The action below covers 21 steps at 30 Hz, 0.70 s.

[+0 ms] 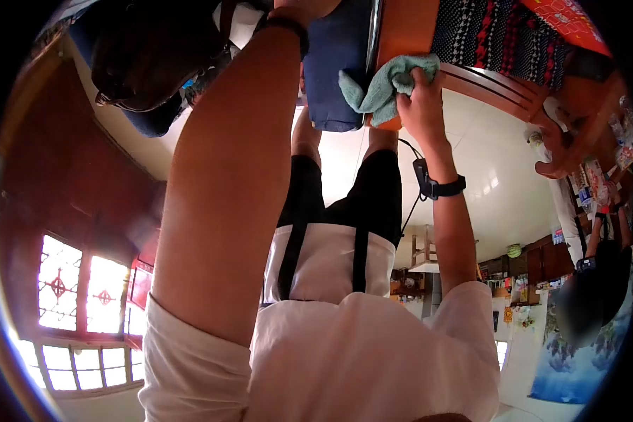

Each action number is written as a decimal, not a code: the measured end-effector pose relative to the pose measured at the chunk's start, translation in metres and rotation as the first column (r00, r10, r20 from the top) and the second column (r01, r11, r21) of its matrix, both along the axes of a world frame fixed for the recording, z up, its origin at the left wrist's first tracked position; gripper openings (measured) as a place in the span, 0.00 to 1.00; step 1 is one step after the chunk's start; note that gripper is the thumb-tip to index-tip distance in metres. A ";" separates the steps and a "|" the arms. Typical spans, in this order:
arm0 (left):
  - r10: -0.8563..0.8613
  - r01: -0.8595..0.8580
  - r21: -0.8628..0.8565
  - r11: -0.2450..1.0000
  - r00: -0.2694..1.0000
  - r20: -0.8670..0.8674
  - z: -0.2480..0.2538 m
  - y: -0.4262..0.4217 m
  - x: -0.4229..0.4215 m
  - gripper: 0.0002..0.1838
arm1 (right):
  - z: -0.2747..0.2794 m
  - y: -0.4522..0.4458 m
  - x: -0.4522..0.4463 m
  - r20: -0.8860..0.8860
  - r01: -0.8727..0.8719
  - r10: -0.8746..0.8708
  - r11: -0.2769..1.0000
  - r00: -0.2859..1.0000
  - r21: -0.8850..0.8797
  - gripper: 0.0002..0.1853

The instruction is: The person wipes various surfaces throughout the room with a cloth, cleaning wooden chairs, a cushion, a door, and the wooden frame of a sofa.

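My right hand (422,109) is closed on a crumpled green cloth (381,88), its fingers bunching the upper part. The cloth lies against the orange-brown wooden surface (406,32), and one end hangs over toward the dark blue cushion (334,67). My left hand (308,7) is at the top edge of the view, beside the cushion's upper end. Its fingers are cut off by the frame, so what it touches is hidden. Both wrists wear dark bands; a small black device (423,177) with a cable sits at the right wrist.
A patterned woven cover (503,35) lies on wooden furniture at upper right. A dark bag (155,60) is at upper left. The pale tiled floor (482,141) shows beyond my legs. Another person (598,281) is at far right, near shelves of goods. A wooden stool (425,250) stands behind.
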<state>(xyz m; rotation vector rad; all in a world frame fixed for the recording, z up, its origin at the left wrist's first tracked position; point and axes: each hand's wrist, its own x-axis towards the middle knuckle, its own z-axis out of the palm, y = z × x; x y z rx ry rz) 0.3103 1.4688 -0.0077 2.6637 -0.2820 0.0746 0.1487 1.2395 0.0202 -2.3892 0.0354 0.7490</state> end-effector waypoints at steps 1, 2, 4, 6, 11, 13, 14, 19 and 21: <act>-0.002 0.002 0.007 1.000 1.000 0.000 -0.001 0.000 0.002 0.22 | -0.001 -0.001 0.009 0.004 -0.005 0.006 0.998 1.000 -0.055 0.26; -0.005 0.005 0.009 1.000 1.000 0.002 -0.002 -0.001 0.003 0.22 | -0.005 -0.002 0.021 0.006 -0.002 0.003 0.999 1.000 -0.053 0.26; -0.001 0.001 0.025 1.000 1.000 0.003 -0.002 -0.002 0.003 0.22 | -0.011 -0.001 0.052 0.032 -0.022 0.027 0.989 0.999 -0.147 0.28; 0.001 -0.001 0.025 1.000 1.000 0.000 -0.002 -0.003 0.002 0.22 | -0.017 0.004 0.085 0.111 0.006 0.012 0.987 0.994 -0.162 0.29; 0.000 0.000 0.038 0.999 1.000 0.009 -0.002 -0.004 0.002 0.22 | -0.058 -0.001 0.167 0.290 0.149 -0.163 0.986 0.943 0.069 0.23; 0.031 -0.030 0.059 0.998 0.999 -0.020 -0.001 -0.006 0.000 0.22 | -0.063 -0.009 0.180 0.272 0.205 -0.268 0.949 0.924 0.239 0.23; 0.028 -0.027 0.075 0.997 1.000 -0.006 -0.002 -0.006 0.000 0.22 | -0.067 -0.016 0.183 0.348 0.094 -0.171 0.969 0.922 0.229 0.23; 0.016 -0.018 0.059 0.998 1.000 0.022 -0.004 -0.006 -0.001 0.22 | -0.022 -0.021 0.147 0.292 0.014 -0.019 1.000 0.956 0.019 0.29; 0.018 -0.016 0.063 0.998 0.999 -0.027 -0.002 -0.005 -0.002 0.23 | -0.059 -0.038 0.096 0.465 -0.106 0.024 0.983 0.885 0.151 0.34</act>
